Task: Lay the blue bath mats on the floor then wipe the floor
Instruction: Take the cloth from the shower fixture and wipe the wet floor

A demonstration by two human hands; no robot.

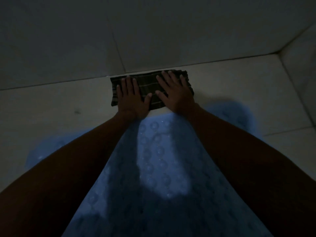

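Left hand [131, 95] and right hand [174, 90] lay spread flat, palms down, side by side on a dark striped cloth [148, 86], apparently pressing it to wipe the pale tiled floor [51, 106] at the far wall; a blue bath mat [153, 168] lay spread just nearer, under both forearms

A single head-worn camera looks steeply down, close above the floor [51, 103]. It faces the far wall [153, 31].
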